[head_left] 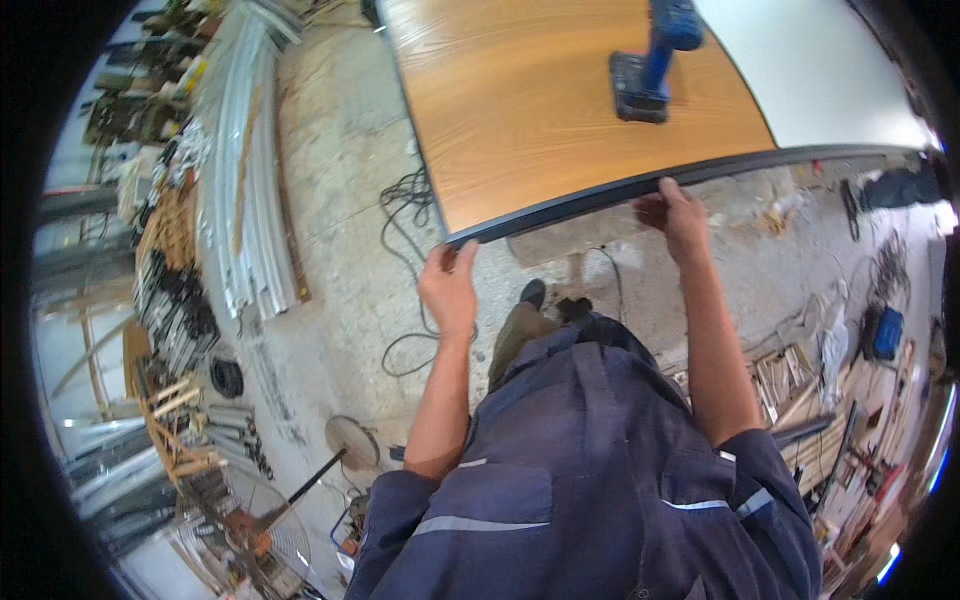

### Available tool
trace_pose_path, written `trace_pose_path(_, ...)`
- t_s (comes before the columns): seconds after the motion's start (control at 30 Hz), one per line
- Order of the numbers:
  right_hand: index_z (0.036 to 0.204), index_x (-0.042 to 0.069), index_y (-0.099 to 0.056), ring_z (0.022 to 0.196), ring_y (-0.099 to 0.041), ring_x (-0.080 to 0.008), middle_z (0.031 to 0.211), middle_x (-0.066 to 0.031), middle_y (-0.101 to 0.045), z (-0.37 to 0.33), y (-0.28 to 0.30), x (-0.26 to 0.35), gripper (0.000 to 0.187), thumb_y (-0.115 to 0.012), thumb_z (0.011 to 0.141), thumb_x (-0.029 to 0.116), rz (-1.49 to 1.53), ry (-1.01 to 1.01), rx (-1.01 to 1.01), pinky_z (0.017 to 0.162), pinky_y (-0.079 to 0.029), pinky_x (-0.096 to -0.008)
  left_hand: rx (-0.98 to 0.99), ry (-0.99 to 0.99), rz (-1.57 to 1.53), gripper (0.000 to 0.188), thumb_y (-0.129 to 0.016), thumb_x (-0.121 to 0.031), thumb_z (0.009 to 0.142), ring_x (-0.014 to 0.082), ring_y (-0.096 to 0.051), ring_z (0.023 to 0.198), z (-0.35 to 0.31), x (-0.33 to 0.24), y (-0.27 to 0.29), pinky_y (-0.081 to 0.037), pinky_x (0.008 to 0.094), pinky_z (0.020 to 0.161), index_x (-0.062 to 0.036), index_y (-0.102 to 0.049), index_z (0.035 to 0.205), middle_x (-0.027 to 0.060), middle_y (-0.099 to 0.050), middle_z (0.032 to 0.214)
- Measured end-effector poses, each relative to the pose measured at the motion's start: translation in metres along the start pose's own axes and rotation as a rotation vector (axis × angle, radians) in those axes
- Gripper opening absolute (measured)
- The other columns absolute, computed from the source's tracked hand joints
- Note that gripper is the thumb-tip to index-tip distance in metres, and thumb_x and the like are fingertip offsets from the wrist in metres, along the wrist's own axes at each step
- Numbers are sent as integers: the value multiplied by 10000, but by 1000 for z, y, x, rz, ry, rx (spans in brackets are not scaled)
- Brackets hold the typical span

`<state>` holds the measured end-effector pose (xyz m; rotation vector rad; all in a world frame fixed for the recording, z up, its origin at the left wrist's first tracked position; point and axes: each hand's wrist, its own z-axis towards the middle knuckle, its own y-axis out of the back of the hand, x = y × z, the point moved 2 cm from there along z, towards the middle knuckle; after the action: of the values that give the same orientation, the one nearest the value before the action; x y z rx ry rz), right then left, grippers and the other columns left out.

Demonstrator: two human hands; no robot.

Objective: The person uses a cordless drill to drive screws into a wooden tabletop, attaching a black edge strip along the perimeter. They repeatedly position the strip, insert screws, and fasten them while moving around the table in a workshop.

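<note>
A wood-grain panel (520, 110) lies in front of me, with a long dark edge strip (560, 207) along its near side. My left hand (450, 285) is closed at the left end of this strip, thumb and fingers pinching it by the panel's corner. Further right, my right hand (682, 222) grips the same strip, its fingertips at the strip's edge and the other fingers curled below. On the panel, toward the far side, stands a blue cordless drill (655, 65) on its black battery base. Neither hand touches it.
A white panel (815, 70) adjoins at the far right. Black cable (405, 215) loops over the concrete floor at left. Long metal profiles (245, 170) lie beyond it. A fan (255, 535) stands at lower left. A blue case-like object (884, 332) and scattered timber are at right.
</note>
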<state>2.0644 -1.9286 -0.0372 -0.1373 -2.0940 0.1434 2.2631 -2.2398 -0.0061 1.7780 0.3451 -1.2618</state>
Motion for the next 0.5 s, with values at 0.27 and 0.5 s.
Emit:
trace_pose_path(0.27,1154,-129,-531,853,-775,-348,981,-224,-680,5,-2,-10,417,-606,1052,268,98,37,-3,632,-647,-377,81,17,-235,259,-805,-134,922,114,-638,773,10,11,-2,-514,273,703,67,-685,1035,67,-704,850)
trace_pose_path(0.5,1170,-102,-573,958,-752,-326,1034,-213,-678,-17,-9,3,400,-535,1085,287,104,44,17,745,-621,-378,159,-1,-112,289,-830,-177,906,99,-572,731,12,3,9,-471,265,666,17,-619,946,32,-646,817)
